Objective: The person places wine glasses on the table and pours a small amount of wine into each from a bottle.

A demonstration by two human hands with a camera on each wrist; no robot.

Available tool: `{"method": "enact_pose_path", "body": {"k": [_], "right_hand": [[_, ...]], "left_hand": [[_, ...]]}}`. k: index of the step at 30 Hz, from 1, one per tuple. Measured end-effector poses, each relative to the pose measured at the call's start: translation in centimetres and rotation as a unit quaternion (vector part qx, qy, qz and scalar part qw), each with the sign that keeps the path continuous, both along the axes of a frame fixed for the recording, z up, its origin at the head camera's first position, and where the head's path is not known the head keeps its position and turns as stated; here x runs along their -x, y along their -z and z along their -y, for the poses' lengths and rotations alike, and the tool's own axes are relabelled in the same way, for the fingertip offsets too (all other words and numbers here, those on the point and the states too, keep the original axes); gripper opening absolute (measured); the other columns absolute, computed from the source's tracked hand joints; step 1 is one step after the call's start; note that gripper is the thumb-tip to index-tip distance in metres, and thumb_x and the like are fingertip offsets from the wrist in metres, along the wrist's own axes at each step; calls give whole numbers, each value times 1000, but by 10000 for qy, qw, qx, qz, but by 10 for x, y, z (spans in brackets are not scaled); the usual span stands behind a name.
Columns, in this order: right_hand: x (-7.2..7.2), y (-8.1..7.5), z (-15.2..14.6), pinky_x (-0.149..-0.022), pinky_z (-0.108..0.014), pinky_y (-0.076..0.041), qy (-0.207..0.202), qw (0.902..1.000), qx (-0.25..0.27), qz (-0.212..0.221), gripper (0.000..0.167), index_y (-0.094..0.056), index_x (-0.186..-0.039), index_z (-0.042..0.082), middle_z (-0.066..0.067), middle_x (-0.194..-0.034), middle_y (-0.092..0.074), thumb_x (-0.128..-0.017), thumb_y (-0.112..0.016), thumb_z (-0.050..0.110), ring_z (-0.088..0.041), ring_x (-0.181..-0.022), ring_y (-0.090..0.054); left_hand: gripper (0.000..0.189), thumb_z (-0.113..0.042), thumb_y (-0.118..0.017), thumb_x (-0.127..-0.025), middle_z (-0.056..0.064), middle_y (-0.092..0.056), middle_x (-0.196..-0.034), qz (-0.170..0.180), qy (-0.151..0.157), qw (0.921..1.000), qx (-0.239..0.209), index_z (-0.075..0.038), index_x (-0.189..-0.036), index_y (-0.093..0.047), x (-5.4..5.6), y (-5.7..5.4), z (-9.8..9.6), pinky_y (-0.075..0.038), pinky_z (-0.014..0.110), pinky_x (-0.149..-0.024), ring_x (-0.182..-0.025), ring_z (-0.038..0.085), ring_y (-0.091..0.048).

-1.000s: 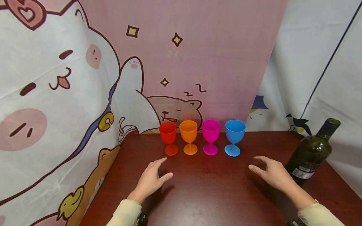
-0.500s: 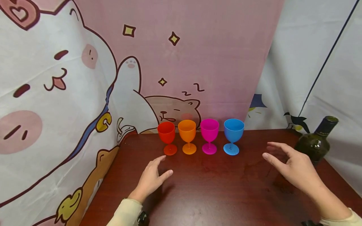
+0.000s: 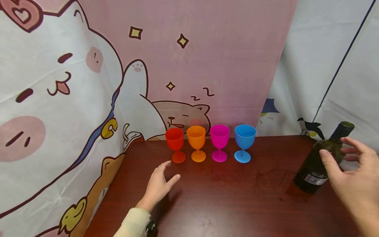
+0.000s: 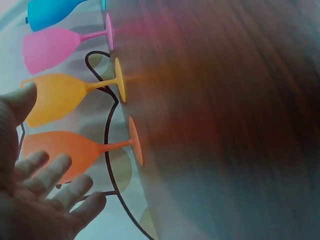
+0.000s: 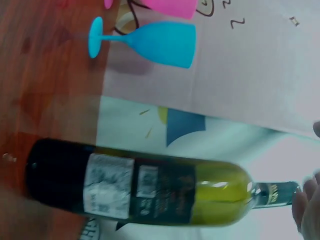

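My right hand (image 3: 356, 177) is beside the dark green wine bottle (image 3: 312, 166), thumb and fingers spread around its shoulder level. Whether it touches the glass is unclear. The bottle stands upright on the table; in the right wrist view its label (image 5: 109, 185) shows, with some fingers (image 5: 300, 207) by the neck. Low over the table, my left hand (image 3: 158, 186) holds nothing, fingers extended and thumb apart. It is nearest the red goblet (image 3: 175, 140). To the right of that goblet stand an orange goblet (image 3: 196, 137), a magenta goblet (image 3: 220, 136) and a blue goblet (image 3: 245, 137), all upright.
The goblets stand in a row near the back edge of the brown wooden table (image 3: 219, 197). Behind it hangs a pink cloth (image 3: 225, 59) with cartoon animals. A white cloth (image 3: 316, 49) hangs at the right, close behind the bottle.
My right hand has moved right, from left of the bottle to its right side, with its fingers now around the upper part. My left hand and the goblets stay nearly in place.
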State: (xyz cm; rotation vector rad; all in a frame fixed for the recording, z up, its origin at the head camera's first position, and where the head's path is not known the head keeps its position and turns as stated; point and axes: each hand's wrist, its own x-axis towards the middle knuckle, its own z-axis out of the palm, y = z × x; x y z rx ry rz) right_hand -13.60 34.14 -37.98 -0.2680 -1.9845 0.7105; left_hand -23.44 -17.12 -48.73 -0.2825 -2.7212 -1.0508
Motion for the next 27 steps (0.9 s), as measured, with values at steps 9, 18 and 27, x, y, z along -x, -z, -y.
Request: {"method": "enact_pose_path", "body": {"k": [9, 18, 27], "right_hand": [[13, 27, -36, -121, -20, -30, 223, 9968, 748, 174, 93, -33, -163, 29, 20, -152, -41, -87, -85, 38, -1, -135, -41], [19, 47, -48, -125, -68, -30, 239, 9620, 1380, 2344, 123, 5, -171, 12, -29, -175, -18, -91, -82, 44, -55, -156, -31], [25, 64, -53, -89, -69, -46, 6, 9636, 793, 2551, 122, -6, -169, 1, -42, -152, -46, -88, -86, 43, -12, -91, -62]], "left_hand": [[90, -46, -86, -89, 16, -53, -160, -16, -756, 9902, -1172, -9, -159, -44, 36, -8, -13, -48, 62, -117, -140, 42, -55], [110, -54, -89, -84, 13, -44, -166, 92, -1154, 9751, -1893, -11, -166, -30, 85, -24, -39, -40, 61, -124, -148, 38, -44], [119, -51, -93, -79, 14, -46, -161, -2, -1368, 9717, -1927, -16, -168, -23, 106, -29, -48, -48, 61, -118, -147, 38, -45]]}}
